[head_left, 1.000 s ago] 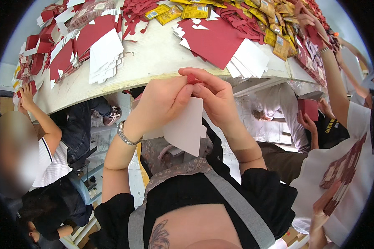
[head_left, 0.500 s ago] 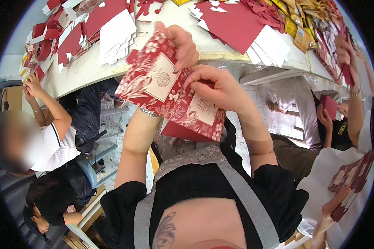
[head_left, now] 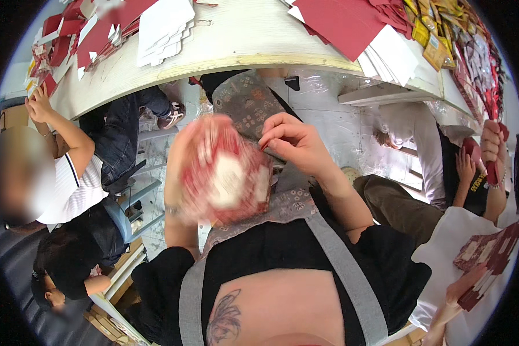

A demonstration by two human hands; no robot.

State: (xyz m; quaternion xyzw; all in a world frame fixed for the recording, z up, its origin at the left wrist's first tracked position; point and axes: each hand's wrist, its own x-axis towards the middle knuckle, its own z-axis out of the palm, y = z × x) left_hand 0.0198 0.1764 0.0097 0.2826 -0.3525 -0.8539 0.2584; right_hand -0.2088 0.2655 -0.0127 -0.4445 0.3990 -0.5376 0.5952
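Note:
A red paper box (head_left: 222, 173) with a pale floral print and cream panels is tilted in front of my apron, smeared by motion. My left hand (head_left: 177, 150) grips it from the left; most of those fingers are hidden behind the box or blurred. To the right of the box, my right hand (head_left: 297, 141) is closed in a pinch, thumb against fingertips. Something small and red shows at the fingertips, too small to name. I cannot tell whether it joins the box.
On the white table (head_left: 236, 46) ahead lie red cards (head_left: 340, 26), white cards (head_left: 164, 34) and yellow packets (head_left: 435, 49). A seated person (head_left: 78, 187) works at left. At right, one person's hand (head_left: 493, 144) holds a red strip; another hand holds several printed boxes (head_left: 490, 254).
The box has come down and toward me, off the table's edge. My left hand moved down with it. My right hand has separated from the box and dropped slightly.

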